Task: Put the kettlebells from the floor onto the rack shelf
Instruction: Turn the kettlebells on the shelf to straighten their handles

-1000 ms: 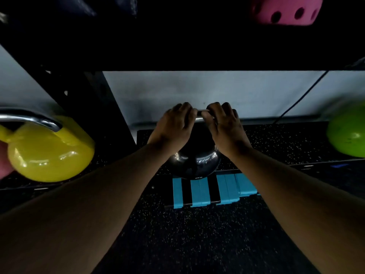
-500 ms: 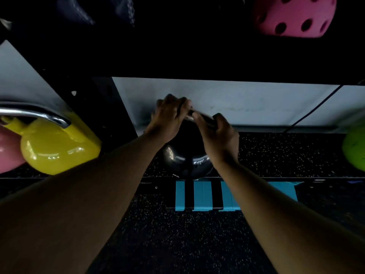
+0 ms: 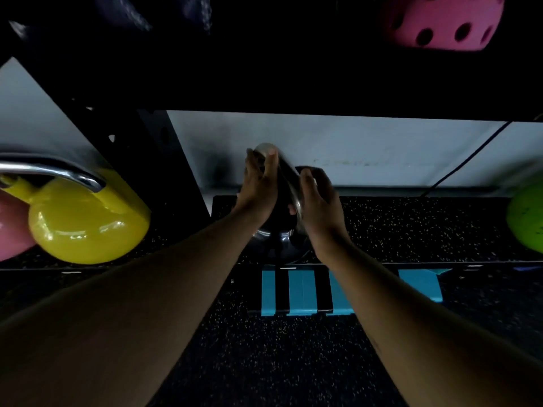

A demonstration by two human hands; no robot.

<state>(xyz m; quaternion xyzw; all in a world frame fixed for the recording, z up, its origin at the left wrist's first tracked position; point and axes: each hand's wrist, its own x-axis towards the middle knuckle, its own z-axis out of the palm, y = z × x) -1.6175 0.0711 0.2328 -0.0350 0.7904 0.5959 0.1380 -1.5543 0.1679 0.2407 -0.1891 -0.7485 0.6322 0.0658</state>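
A black kettlebell [image 3: 277, 245] with a chrome handle sits on the speckled rack shelf [image 3: 411, 230] in the middle of the view. The handle is turned so it points away from me. My left hand [image 3: 258, 189] wraps the far end of the handle, fingers closed on it. On the near right side of the handle, my right hand [image 3: 317, 204] keeps its grip. Both hands hide most of the bell's top.
A yellow kettlebell [image 3: 85, 224] and a pink one [image 3: 11, 230] stand on the shelf at left, a green one [image 3: 526, 218] at the right edge. A black rack upright [image 3: 158, 160] rises between. Overhead sits a pink perforated ball [image 3: 440, 22]. Blue tape strips [image 3: 302, 292] mark the shelf's front.
The kettlebell has moved farther onto the shelf and been twisted, so its handle now runs front to back. My left hand went forward, my right hand came nearer.
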